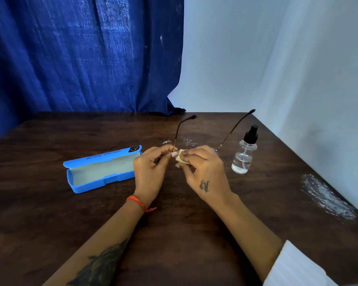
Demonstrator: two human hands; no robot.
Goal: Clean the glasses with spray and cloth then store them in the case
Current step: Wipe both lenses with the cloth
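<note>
A dark wood-grain tabletop fills the lower view. Behind it at left hangs a creased blue curtain; a plain white wall stands at right. Whitish smears, possibly residue, mark the right edge.

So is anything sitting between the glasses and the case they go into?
Nothing visible. The case lies open beside the left hand, which holds the glasses; bare table between.

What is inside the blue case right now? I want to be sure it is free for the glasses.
The open blue case shows only its pale lining; nothing lies in it. The left hand covers its right end, so that corner is hidden. The glasses are in both hands.
</note>
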